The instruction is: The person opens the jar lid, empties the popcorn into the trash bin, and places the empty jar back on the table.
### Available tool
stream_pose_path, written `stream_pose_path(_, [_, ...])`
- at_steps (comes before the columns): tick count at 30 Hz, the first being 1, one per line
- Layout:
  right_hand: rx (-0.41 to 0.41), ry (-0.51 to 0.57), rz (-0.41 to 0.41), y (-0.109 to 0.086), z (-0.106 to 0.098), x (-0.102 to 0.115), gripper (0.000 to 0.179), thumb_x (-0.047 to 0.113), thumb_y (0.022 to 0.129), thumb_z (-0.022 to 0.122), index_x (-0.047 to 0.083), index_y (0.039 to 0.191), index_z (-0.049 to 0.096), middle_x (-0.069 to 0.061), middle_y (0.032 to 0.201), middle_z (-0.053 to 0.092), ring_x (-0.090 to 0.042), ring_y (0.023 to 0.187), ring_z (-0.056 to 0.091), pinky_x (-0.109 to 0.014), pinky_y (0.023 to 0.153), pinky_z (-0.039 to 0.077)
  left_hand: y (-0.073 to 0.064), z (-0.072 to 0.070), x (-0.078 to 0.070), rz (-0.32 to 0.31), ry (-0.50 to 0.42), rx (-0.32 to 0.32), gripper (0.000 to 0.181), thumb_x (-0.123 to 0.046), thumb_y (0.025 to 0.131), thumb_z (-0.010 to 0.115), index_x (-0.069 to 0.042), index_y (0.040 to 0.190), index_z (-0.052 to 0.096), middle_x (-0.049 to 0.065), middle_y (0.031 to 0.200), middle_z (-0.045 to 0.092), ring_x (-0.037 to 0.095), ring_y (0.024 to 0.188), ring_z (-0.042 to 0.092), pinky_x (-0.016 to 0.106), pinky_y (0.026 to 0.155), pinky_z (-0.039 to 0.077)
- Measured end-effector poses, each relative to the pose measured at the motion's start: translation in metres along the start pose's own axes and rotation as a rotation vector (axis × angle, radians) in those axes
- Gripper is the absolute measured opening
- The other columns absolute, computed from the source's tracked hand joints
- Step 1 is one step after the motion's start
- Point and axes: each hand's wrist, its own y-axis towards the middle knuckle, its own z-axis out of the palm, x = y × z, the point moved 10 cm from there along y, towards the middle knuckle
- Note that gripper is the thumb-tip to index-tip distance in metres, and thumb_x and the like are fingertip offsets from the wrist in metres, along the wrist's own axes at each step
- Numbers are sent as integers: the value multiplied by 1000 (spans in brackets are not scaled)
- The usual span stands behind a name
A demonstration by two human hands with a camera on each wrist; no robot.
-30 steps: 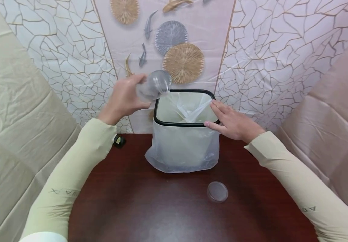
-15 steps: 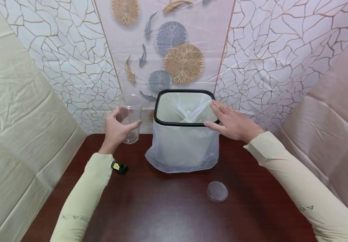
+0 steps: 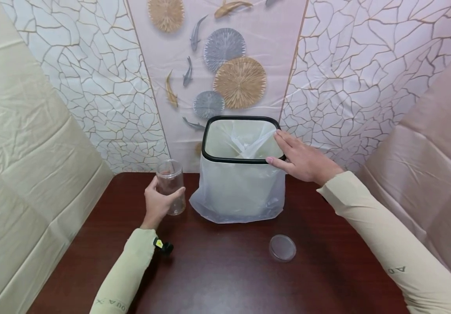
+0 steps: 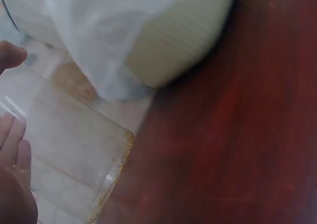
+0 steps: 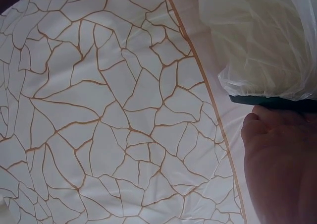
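My left hand (image 3: 158, 202) grips a clear plastic jar (image 3: 173, 179), fingers and thumb wrapped round its side. The jar stands upright, its open mouth upward, left of the bin. In the left wrist view, yellowish-brown crumbs cling round the base of the jar (image 4: 74, 140). A pale trash bin (image 3: 241, 187) with a black rim and a translucent liner bag stands at the back of the table. On the right side of that rim rests my right hand (image 3: 301, 157), its fingers extended. The right wrist view shows this hand (image 5: 282, 159) against the dark rim (image 5: 270, 102).
A round clear lid (image 3: 282, 248) lies flat on the dark red wooden table (image 3: 217, 270), in front of the bin to the right. Behind stands a patterned wall cloth (image 3: 350, 78). Beige cloth (image 3: 33, 174) hangs at both sides.
My left hand has turned the jar from tipped over the bin's left rim to upright, and brought it left and down toward the table. My right hand has stayed on the rim.
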Motion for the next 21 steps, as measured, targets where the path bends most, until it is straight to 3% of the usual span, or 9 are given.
stream_pose_path(4, [-3, 11, -2, -1, 0, -2, 93, 66, 106, 40, 5, 169, 11, -18, 178, 11, -40, 165, 13, -60, 130, 20, -10, 0, 23, -18, -20, -12, 58, -13, 74, 96, -10, 126, 70, 11, 115, 74, 5, 97, 67, 16, 84, 53])
stream_pose_path(10, [-12, 15, -11, -2, -2, -2, 92, 66, 106, 40, 6, 169, 12, -17, 178, 11, -40, 164, 14, -61, 130, 21, -17, 2, 37, -24, -65, 0, 64, -16, 75, 96, -14, 133, 68, 7, 122, 73, 9, 105, 67, 17, 88, 54])
stream_pose_path(17, [8, 30, 9, -7, -2, -4, 93, 67, 105, 40, 7, 170, 11, -16, 179, 9, -41, 164, 13, -62, 129, 21, -23, 8, 37, -20, -75, 110, 75, -15, 77, 95, -16, 143, 59, 6, 136, 69, 10, 117, 66, 19, 96, 53])
stream_pose_path(21, [-13, 39, 4, -10, -7, -2, 93, 66, 105, 43, 7, 170, 10, -16, 179, 8, -40, 165, 12, -61, 130, 19, -23, 10, 32, -47, 15, 218, 98, -24, 75, 97, -26, 156, 42, 1, 151, 62, 16, 135, 58, 36, 112, 47])
